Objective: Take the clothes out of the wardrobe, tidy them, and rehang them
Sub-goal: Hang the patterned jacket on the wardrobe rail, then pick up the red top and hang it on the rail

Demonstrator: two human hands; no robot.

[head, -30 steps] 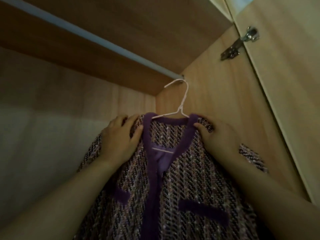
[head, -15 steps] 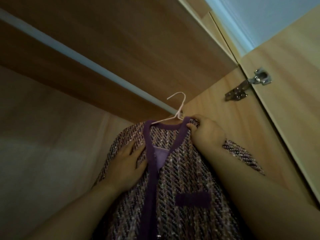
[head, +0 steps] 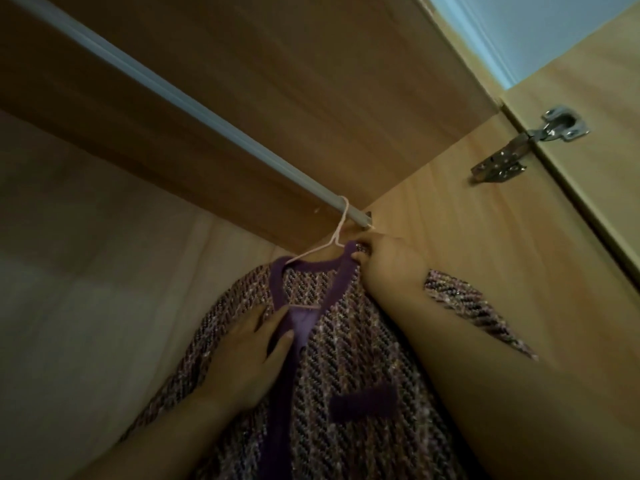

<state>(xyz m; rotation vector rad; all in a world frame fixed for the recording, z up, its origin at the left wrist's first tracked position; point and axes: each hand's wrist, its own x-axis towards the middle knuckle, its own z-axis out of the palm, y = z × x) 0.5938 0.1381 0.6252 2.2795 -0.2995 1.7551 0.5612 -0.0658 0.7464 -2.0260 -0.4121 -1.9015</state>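
Tweed, purple and woven, lies under both hands. The left hand [head: 254, 355] rests flat on the chest of the jacket [head: 349, 362], fingers straight and slightly spread, thumb on the plain purple front band. Its forearm comes up from the bottom edge. The right hand [head: 386, 263] is higher, with its fingers curled, pinching the jacket's shoulder beside the collar. Its forearm crosses the jacket's right side. The hands are apart, one at the chest and one at the neck.

The jacket hangs on a thin pale hanger [head: 334, 242]. The hook sits over the rail [head: 173, 95] at its right end, just beside the side wall [head: 450, 237]. The right hand is near that wall, and a sleeve shows past the forearm, close to the wall. Left of the jacket, open room runs along the rail in front of the back panel [head: 86, 271]. A wooden board [head: 277, 81] lies above the rail. A metal hinge [head: 519, 147] joins the side wall to the open door [head: 609, 140].
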